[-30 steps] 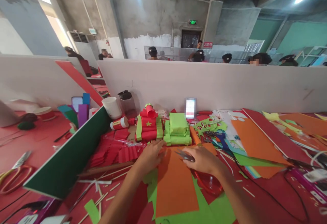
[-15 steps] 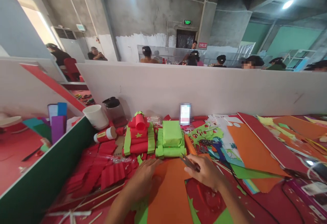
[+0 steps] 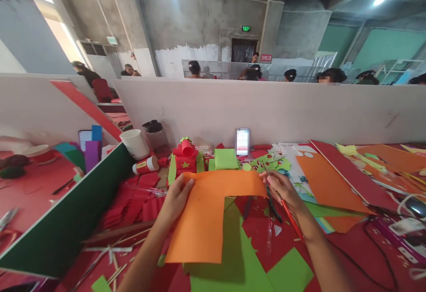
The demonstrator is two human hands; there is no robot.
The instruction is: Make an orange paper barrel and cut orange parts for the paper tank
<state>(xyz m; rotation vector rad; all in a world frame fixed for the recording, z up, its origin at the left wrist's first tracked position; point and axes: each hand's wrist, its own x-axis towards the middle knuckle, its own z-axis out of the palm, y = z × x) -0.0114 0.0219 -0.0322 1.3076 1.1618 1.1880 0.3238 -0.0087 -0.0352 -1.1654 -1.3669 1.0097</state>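
My left hand (image 3: 179, 198) pinches the upper left edge of an orange paper sheet (image 3: 199, 221), thumb on top. The sheet is raised off the table, with a narrow strip reaching right from its top. At that strip's end my right hand (image 3: 281, 187) is closed. A slim red tool (image 3: 292, 222) runs through its grip, a pointed tip showing above the fingers; its exact kind is unclear. Beneath lies green paper (image 3: 233, 256). Behind the sheet stand a red paper model with a yellow star (image 3: 185, 165) and a green paper-wrapped block (image 3: 226, 159), their lower parts hidden.
A green divider board (image 3: 66, 212) borders the left side. Red paper pieces (image 3: 116, 210) lie beside it. Toward the back stand a white cup (image 3: 135, 144), a dark-lidded jug (image 3: 156, 139) and a phone (image 3: 242, 142). Coloured sheets (image 3: 326, 181) and black cables (image 3: 372, 261) lie right.
The orange sheet has risen from the table, and its right strip now extends to my right hand. My left hand has moved left and grips the edge. The camera view has shifted slightly.
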